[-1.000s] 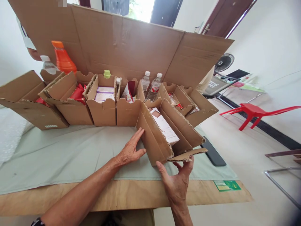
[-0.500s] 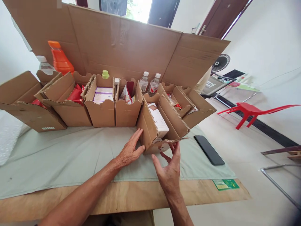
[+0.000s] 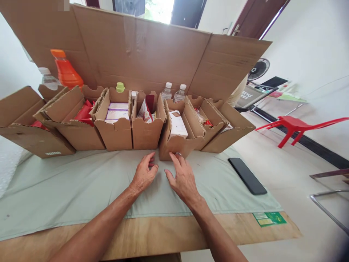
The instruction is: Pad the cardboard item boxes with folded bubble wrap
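Observation:
An open-topped cardboard box (image 3: 178,145) with a white carton (image 3: 177,124) inside juts slightly forward from a row of similar boxes. The fingertips of my right hand (image 3: 183,176) are at its lower front face, fingers spread and not wrapped round anything. Just left of that box, my left hand (image 3: 144,171) hovers close to the cloth, fingers loosely bent and apart, holding nothing. Directly beyond it is a cardboard box (image 3: 147,135) with a red and white packet (image 3: 147,111). Further left, another cardboard box (image 3: 114,134) holds purple-edged white packs (image 3: 117,114).
Behind the row stand a tall cardboard panel (image 3: 152,51), an orange bottle (image 3: 67,71) and clear bottles (image 3: 179,94). A black phone (image 3: 247,175) lies on the green cloth (image 3: 89,185) at right. A red chair (image 3: 294,125) is on the floor beyond.
The box with the white carton has moved back and left, nearly into line with the row. My left hand has come off its side, and my right hand has followed its front.

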